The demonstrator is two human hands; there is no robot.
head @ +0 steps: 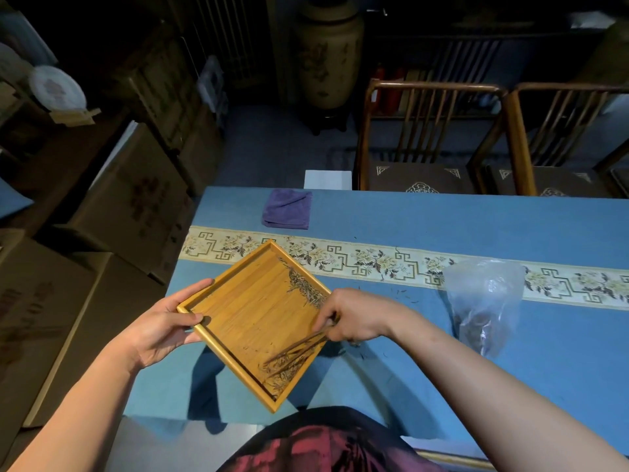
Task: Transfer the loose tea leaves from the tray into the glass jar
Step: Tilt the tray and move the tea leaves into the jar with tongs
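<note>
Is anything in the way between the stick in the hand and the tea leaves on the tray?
Nothing visible. The right hand holds a thin wooden stick whose tip already reaches the tea leaves in the wooden tray's near corner. The left hand grips the tray's opposite edge. No glass jar is clearly visible.

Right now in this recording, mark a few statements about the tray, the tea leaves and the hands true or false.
1. The left hand holds the wooden tray by its edge. True.
2. The tray lies flat on the table. False: it is lifted and tilted above the blue tablecloth.
3. The right hand holds a thin brown tool over the tray. True.
4. The tea leaves are spread evenly across the tray. False: they gather along one side and in the near corner.
5. The purple cloth lies inside the tray. False: it lies on the table beyond it.
</note>
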